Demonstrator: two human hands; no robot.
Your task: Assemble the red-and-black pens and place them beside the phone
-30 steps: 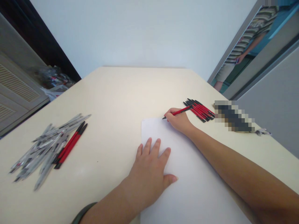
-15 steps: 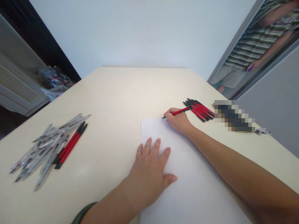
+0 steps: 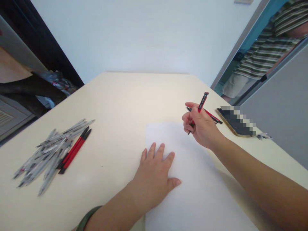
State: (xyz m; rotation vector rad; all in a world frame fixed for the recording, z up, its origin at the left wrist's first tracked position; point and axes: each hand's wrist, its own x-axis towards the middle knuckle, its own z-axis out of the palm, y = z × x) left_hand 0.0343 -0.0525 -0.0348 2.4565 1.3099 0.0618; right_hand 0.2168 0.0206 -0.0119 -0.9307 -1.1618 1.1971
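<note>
My left hand [image 3: 155,178] lies flat with fingers spread on a white sheet of paper [image 3: 192,199]. Above the paper's upper right part, my right hand [image 3: 201,123] grips a red and black pen [image 3: 202,102]. The pen tilts, its black tip pointing down below the curled fingers and its other end rising past the thumb. Behind this hand, more red and black pens [image 3: 213,116] rest on the table, mostly hidden by it.
Left on the table [image 3: 125,106] is a pile of clear pens [image 3: 53,154] beside two red and black pens [image 3: 75,149]. A phone [image 3: 235,120] with a strap lies near the right edge. One person [image 3: 269,54] stands beyond the doorway, another [image 3: 21,80] at left.
My right hand has lifted off the paper and moved right with the pen, which has swung more upright. My left hand stays in place. A person has come into view at left.
</note>
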